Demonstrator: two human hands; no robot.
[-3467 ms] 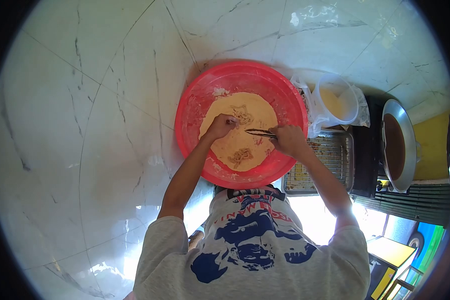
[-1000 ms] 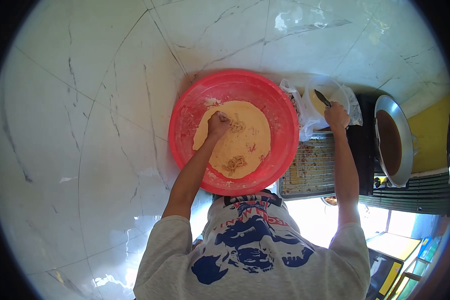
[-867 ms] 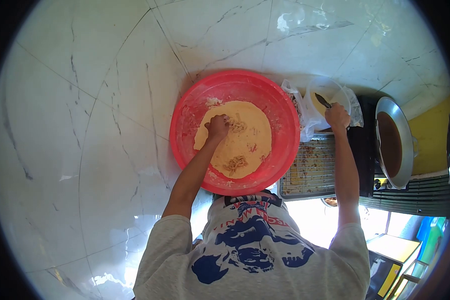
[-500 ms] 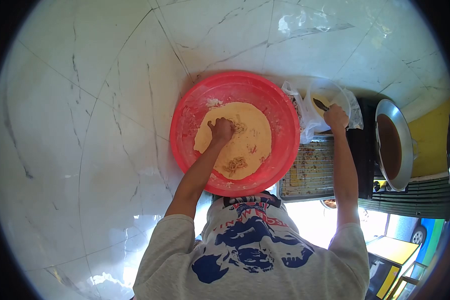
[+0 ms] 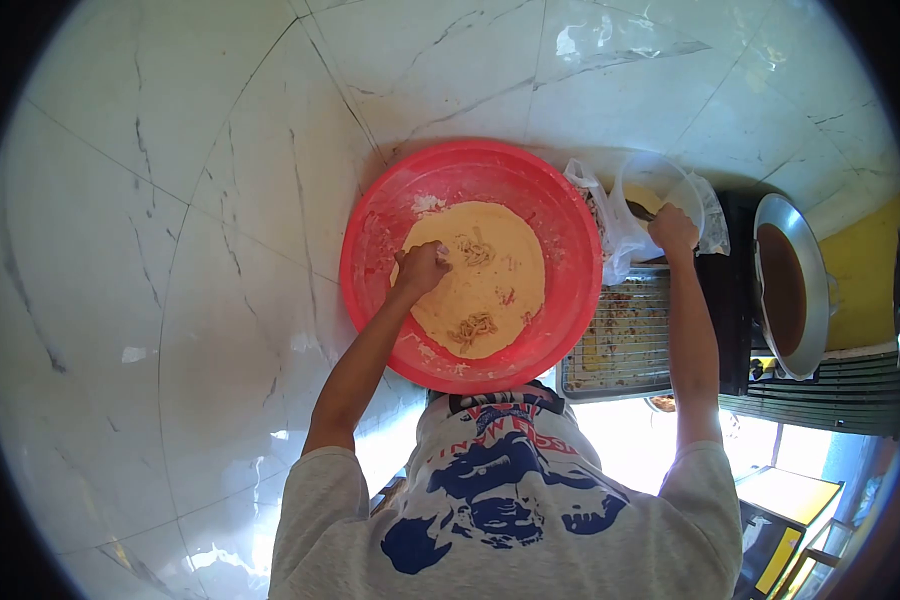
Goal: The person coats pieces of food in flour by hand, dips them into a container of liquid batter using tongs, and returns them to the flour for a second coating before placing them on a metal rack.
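My left hand [image 5: 423, 268] is over the left part of a wide red basin [image 5: 370, 320], with its fingers curled at the edge of a pale yellow flour-like layer [image 5: 505, 265]. What it holds, if anything, is hidden. One clump of pale shreds [image 5: 476, 250] lies to the right of this hand, and another clump [image 5: 473, 328] sits lower in the basin. My right hand [image 5: 675, 232] is closed around a dark utensil [image 5: 641, 210] at a clear tub [image 5: 692, 190] holding something yellowish. The utensil's lower end is hard to make out.
White plastic bags [image 5: 618, 235] press against the basin's right side. Below them is a metal tray with a wire rack [image 5: 615, 345]. Farther right, a large pan [image 5: 820, 270] of brown liquid stands by a dark stove [image 5: 735, 300]. Marbled tiles [image 5: 210, 250] surround the basin.
My left hand has moved left off the upper clump of shreds, which now shows in full, and its fingers have curled in. My right hand stays almost in place at the tub.
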